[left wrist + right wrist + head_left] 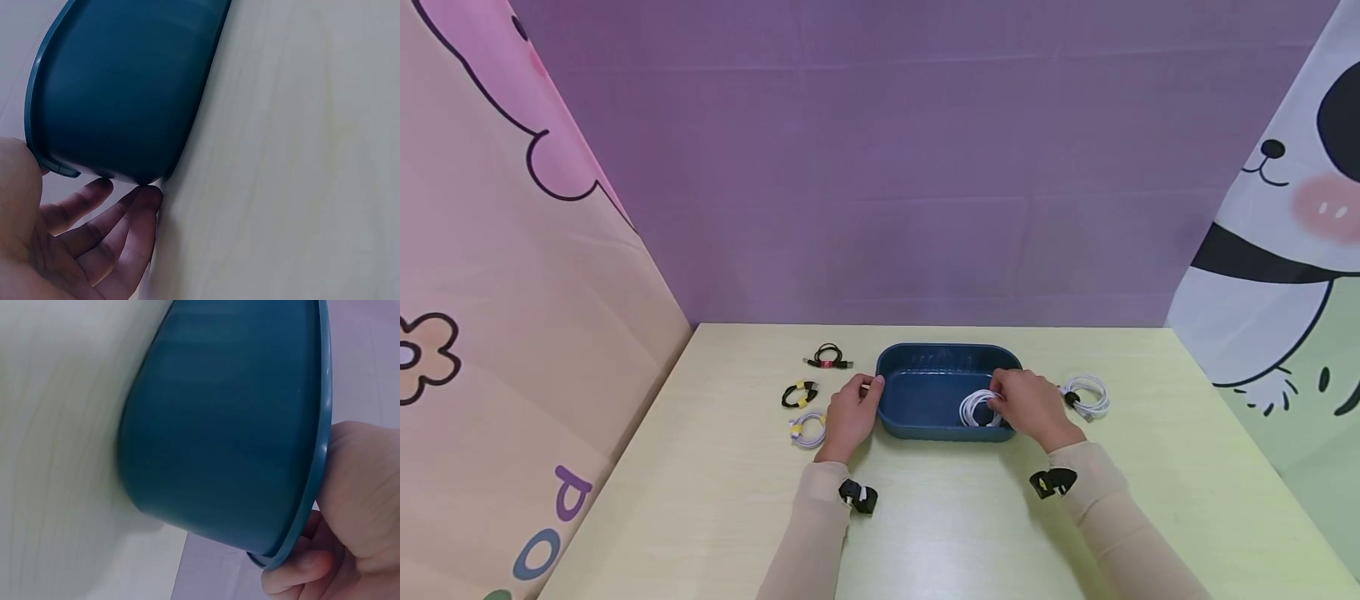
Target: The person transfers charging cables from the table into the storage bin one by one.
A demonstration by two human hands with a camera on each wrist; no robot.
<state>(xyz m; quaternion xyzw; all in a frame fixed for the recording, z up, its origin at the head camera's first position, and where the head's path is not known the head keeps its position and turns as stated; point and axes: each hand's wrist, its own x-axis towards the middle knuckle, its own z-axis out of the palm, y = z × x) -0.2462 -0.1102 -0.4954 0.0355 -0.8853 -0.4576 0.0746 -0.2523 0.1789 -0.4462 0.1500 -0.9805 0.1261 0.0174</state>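
Note:
A dark blue plastic bin point(925, 433) stands on the table. My left hand point(852, 414) holds its left end; the thumb is at the rim, and in the left wrist view the fingertips point(150, 197) touch the outer wall. Reaching over the right rim, my right hand point(1033, 406) pinches a coiled white cable point(973, 410) inside the bin. The bin wall hides that cable in the right wrist view, where some curled fingers point(300, 569) show by the rim.
Left of the bin lie a black cable with a red tie point(827, 358), a black cable with yellow ties point(800, 394) and a white cable with yellow ties point(807, 430). Another white coil with a black tie point(1086, 397) lies to the right. A purple backdrop point(880, 208) hangs behind the table.

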